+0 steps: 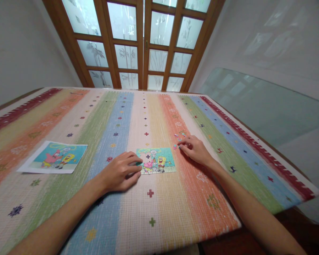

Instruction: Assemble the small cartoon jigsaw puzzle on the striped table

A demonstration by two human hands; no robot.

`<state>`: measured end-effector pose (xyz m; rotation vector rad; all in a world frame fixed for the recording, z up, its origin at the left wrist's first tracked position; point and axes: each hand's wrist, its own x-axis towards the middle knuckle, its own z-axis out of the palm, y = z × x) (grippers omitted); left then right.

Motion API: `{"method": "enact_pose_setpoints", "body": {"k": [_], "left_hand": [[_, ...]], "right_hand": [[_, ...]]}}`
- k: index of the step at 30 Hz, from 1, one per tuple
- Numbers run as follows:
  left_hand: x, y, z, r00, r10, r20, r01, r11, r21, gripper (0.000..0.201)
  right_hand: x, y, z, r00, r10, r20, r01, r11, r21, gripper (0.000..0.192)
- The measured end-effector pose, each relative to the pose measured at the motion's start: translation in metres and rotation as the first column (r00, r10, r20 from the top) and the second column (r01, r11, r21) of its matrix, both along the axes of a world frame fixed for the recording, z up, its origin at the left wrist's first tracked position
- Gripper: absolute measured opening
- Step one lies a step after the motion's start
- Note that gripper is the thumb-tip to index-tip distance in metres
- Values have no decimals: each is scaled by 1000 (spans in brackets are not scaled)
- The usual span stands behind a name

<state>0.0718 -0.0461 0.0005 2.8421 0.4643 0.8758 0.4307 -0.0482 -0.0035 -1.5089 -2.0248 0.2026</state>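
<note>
While the left hand [121,173] rests with fingers together on the puzzle's [156,160] left edge, the right hand [195,149], fingers curled together, touches loose pieces [179,136] just right of it.

Single head view, looking forward-down over table [159,212], near hands, door beyond.

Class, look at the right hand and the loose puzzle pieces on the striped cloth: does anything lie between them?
Nothing visible does. The right hand rests with its fingertips right at the loose pieces, just right of the partly assembled puzzle. The left hand rests at the puzzle's left edge.
</note>
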Motion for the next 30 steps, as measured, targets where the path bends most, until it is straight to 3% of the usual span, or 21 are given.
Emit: {"method": "enact_pose_setpoints", "body": {"k": [5,15,22,30], "left_hand": [[1,0,-1,1000,-2,1,2,1000,-1,18],[2,0,1,1000,-9,15,9,1000,-7,17],[0,2,1,996,39,78,-42,999,32,18],[-2,6,0,991,111,75,-120,985,120,17]], "right_hand": [[-7,-2,-4,998,42,55,-43,999,26,18],[-7,1,-10,998,56,-4,-56,998,43,13],[-9,0,-12,995,79,55,-82,995,56,15],[-14,-2,-5,995,45,-84,-48,998,-33,16]]}}
